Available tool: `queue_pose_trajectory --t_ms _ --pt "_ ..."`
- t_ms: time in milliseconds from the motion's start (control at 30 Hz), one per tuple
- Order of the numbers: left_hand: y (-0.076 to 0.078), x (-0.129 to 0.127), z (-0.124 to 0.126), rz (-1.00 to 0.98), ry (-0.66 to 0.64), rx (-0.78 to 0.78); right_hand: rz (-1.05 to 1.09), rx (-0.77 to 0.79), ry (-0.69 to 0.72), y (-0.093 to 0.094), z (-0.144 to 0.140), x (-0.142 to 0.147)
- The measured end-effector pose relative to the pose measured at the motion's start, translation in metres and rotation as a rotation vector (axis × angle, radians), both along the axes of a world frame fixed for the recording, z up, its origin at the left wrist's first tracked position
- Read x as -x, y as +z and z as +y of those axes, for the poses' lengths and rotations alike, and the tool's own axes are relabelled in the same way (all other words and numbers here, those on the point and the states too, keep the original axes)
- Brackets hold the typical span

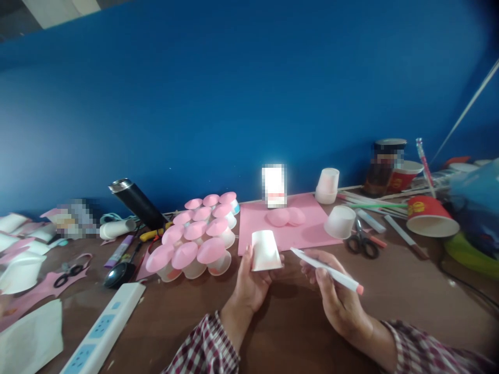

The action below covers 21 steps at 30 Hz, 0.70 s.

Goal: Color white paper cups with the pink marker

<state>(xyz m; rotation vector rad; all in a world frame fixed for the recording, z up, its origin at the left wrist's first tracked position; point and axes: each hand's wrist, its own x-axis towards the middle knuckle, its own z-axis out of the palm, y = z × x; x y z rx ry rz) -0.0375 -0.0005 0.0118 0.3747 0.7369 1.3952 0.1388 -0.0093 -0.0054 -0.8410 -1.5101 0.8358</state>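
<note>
My left hand (253,283) is wrapped round an upside-down white paper cup (265,250), its wide rim facing down. To the right of it, my right hand (337,291) pinches a white marker (331,272) with a pinkish-orange end. The marker's other end points toward the cup but stays apart from it. Beyond the hands lies a sheet of pink paper (251,226) with pink paper rounds (286,216) on it. Left of my left hand stand several cups topped with shallow pink cones (185,254), set in rows.
Black-handled scissors (362,246), a loose white cup (340,222) and stacked cups (327,185) are on the right, near a red paper cup (432,215). At left are a power strip (105,327), a black flask (136,202) and more scissors (68,275). A blue partition (249,104) rises behind.
</note>
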Motion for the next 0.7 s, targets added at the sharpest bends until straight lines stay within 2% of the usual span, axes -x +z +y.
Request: queue_pose_trajectory --t_ms 267,700 --pt "-0.0068 -0.0036 0.0019 0.047 0.069 0.053 -0.035 -0.006 -0.002 0.0032 -0.0005 0.0011" --pt "-0.0055 -0.0051 0.0016 0.033 0.025 -0.007 -0.050 -0.014 0.015 0.0020 0.0007 0.0004"
